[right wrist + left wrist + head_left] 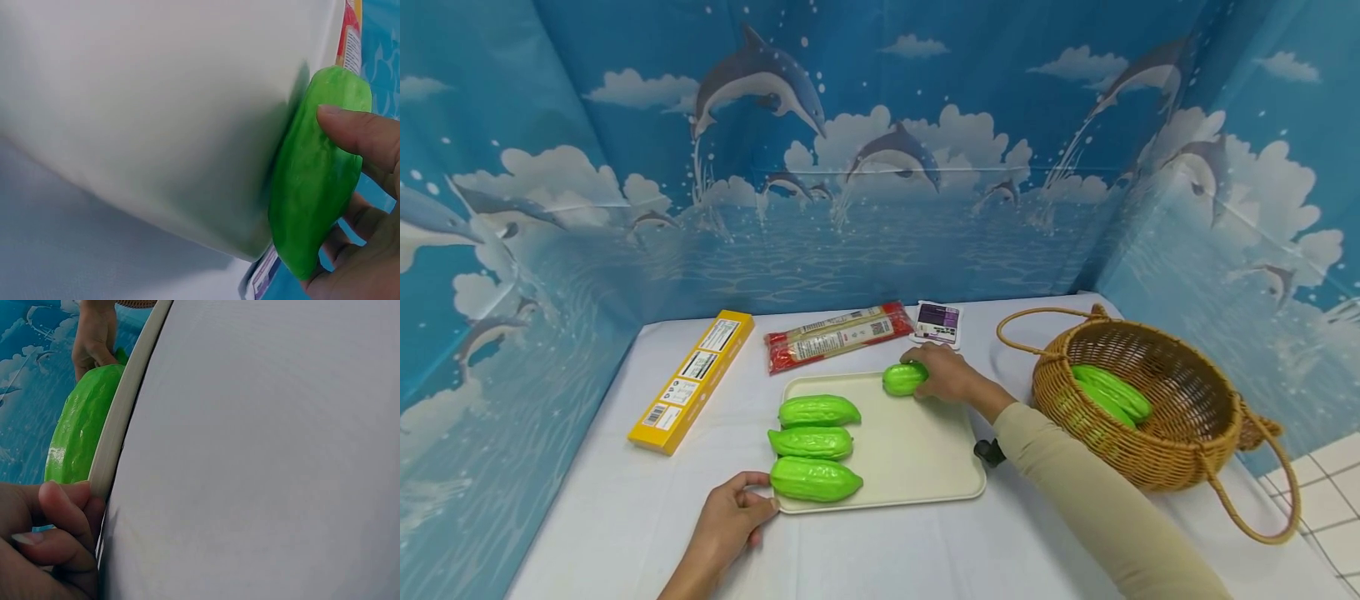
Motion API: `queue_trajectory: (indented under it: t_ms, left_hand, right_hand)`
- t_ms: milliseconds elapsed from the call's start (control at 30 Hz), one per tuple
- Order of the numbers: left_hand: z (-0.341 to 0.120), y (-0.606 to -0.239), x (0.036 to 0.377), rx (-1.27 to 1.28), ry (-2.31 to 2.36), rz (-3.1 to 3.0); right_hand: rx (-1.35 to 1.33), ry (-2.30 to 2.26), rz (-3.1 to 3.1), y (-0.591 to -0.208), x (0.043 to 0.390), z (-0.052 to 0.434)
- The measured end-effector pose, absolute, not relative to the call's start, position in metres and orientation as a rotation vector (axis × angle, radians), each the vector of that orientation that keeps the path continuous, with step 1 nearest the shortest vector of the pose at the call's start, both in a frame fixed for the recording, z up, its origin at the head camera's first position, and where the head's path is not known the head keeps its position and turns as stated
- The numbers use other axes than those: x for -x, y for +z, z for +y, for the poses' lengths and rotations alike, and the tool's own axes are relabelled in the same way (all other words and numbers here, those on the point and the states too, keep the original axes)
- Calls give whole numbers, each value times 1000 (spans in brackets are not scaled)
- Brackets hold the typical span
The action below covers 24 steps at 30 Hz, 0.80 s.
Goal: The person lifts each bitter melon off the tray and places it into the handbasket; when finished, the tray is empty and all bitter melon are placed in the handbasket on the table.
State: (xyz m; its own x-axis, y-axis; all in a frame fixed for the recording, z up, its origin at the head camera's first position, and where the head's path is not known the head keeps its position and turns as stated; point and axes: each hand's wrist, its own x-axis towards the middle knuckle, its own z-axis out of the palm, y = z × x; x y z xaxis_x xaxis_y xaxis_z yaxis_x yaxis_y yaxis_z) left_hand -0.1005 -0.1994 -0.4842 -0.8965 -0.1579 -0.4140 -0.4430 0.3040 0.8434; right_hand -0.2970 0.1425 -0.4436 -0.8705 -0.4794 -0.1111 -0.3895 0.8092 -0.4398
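My right hand (946,373) holds a green bitter melon (904,379) over the back right part of a cream tray (917,450). In the right wrist view, the thumb lies across the bitter melon (315,175) and the other fingers are behind it. Three more bitter melons lie side by side along the tray's left side, the nearest bitter melon (816,479) at the front corner. My left hand (727,521) pinches the tray's front left corner. The left wrist view shows its curled fingers at the tray rim (122,412), right beside a bitter melon (81,428).
A wicker basket (1060,408) with bitter melons inside stands at the right, its handles sticking out. Behind the tray lie red-and-clear packets (842,333) and a white-and-purple pouch (937,323). A long yellow box (692,383) lies at the left. A dolphin-print curtain surrounds the white table.
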Motion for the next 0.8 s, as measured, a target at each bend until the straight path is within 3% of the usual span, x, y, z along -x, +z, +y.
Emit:
queue_trajectory:
  t_ms: [800]
  left_hand:
    - [-198,-485,100,545,1633,2322]
  right_hand:
    - [767,-879,2701,-423,278,158]
